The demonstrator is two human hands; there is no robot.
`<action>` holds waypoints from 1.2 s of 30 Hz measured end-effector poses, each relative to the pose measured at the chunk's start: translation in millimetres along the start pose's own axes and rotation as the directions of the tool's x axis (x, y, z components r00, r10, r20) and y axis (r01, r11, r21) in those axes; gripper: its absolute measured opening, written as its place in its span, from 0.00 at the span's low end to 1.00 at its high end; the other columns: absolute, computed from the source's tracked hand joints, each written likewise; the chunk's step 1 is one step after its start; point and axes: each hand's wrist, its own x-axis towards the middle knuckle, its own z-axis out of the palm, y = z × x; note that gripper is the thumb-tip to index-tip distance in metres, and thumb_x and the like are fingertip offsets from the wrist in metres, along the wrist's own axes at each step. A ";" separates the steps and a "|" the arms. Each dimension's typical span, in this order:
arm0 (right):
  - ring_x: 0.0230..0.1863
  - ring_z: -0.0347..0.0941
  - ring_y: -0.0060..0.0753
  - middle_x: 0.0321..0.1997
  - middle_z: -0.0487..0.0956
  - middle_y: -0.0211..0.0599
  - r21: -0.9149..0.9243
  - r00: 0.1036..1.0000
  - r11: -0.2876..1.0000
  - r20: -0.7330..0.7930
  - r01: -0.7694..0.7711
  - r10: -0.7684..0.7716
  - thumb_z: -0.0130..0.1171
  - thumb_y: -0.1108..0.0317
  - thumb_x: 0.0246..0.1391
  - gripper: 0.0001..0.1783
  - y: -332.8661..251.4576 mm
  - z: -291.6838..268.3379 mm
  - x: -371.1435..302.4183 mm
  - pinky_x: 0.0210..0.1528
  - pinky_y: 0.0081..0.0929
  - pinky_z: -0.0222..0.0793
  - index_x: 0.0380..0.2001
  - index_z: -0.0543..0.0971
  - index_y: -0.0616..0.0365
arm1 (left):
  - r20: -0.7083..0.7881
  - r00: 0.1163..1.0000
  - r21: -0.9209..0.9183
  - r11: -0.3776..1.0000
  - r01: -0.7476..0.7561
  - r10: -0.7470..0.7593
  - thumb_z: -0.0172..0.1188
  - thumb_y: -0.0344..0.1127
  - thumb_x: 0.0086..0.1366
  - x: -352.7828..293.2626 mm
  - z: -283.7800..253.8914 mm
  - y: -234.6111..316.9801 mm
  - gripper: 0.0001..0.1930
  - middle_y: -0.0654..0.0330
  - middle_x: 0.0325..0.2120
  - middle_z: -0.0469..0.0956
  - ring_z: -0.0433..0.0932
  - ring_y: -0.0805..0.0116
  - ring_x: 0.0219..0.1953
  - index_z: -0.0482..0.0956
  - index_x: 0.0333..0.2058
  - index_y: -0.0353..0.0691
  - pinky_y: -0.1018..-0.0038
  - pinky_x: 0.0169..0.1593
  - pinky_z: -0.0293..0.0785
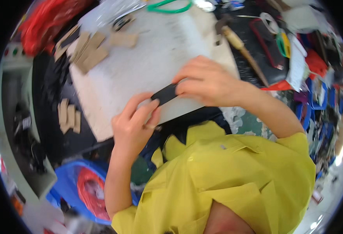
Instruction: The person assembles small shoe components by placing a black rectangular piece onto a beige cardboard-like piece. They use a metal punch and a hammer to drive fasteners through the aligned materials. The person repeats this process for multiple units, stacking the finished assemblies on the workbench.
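Two bare hands, one black strip between them, yellow shirt (226, 167) nearest. Blue plastic bin (67, 173) low at left, crumpled red plastic (87, 191) inside. Left hand (131, 120): thumb and fingers pinching the near-left end of the small flat black rectangular strip (164, 94). Right hand (208, 83): fingers closed on the strip's other end. Strip is tilted, right end farther away, above the near part of a whitish flat board (140, 64). Board lies on a black counter (48, 140). Left of board, on counter: small cluster of tan rectangular pieces (69, 116). Farther, right side: hammer with wooden handle (242, 47), just beside board. Far-left corner of board: overlapping larger tan flat pieces (88, 52). Far edge: clear plastic bag (108, 15), green loop (169, 10). Red plastic bag (50, 25) beyond, far left.
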 end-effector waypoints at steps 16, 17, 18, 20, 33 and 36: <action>0.43 0.72 0.37 0.33 0.78 0.27 -0.096 0.984 0.986 -0.103 0.133 -0.142 0.67 0.61 0.45 0.08 12.1 25.7 -7.5 0.39 0.39 0.64 0.25 0.80 0.50 | -0.028 0.994 0.081 0.991 -0.103 0.105 0.70 0.29 0.57 3.8 2.5 15.2 0.06 0.49 0.37 0.81 0.81 0.49 0.35 0.82 0.33 0.37 0.63 0.38 0.79; 0.43 0.72 0.37 0.33 0.78 0.27 -0.098 0.983 0.985 -0.107 0.141 -0.151 0.67 0.60 0.45 0.08 13.4 27.5 -7.6 0.39 0.39 0.64 0.26 0.80 0.50 | -0.030 0.994 0.083 0.991 -0.105 0.108 0.70 0.29 0.57 3.0 2.4 15.2 0.06 0.49 0.37 0.81 0.81 0.49 0.35 0.82 0.33 0.37 0.63 0.38 0.79; 0.43 0.72 0.37 0.33 0.78 0.27 -0.100 0.981 0.984 -0.111 0.150 -0.160 0.68 0.60 0.45 0.09 15.4 27.6 -9.1 0.39 0.39 0.64 0.26 0.80 0.50 | -0.032 0.993 0.085 0.991 -0.107 0.110 0.70 0.28 0.58 2.4 3.4 15.5 0.06 0.49 0.36 0.81 0.81 0.49 0.35 0.82 0.33 0.37 0.63 0.38 0.79; 0.41 0.71 0.36 0.33 0.77 0.27 -0.040 0.976 0.984 -0.124 0.174 -0.177 0.68 0.62 0.43 0.09 12.1 19.3 -4.9 0.39 0.38 0.63 0.23 0.78 0.52 | -0.039 0.993 0.099 0.989 -0.111 0.115 0.70 0.29 0.57 0.7 3.1 14.3 0.06 0.49 0.36 0.81 0.81 0.49 0.35 0.82 0.33 0.38 0.63 0.37 0.79; 0.40 0.71 0.38 0.34 0.77 0.32 -0.120 0.965 0.978 -0.179 0.172 -0.191 0.67 0.64 0.43 0.09 9.8 30.7 -4.6 0.39 0.36 0.64 0.23 0.78 0.56 | -0.080 0.984 0.101 0.983 -0.152 0.160 0.71 0.29 0.58 -2.2 5.1 6.3 0.07 0.48 0.36 0.82 0.82 0.51 0.34 0.82 0.33 0.36 0.66 0.37 0.80; 0.41 0.71 0.39 0.33 0.77 0.30 -0.152 0.972 0.974 -0.140 0.168 -0.190 0.69 0.62 0.45 0.10 9.9 28.3 -8.6 0.40 0.38 0.64 0.27 0.78 0.53 | -0.074 0.983 0.107 0.982 -0.159 0.167 0.71 0.29 0.58 -0.4 6.4 8.8 0.07 0.48 0.36 0.82 0.82 0.51 0.34 0.82 0.33 0.36 0.66 0.37 0.80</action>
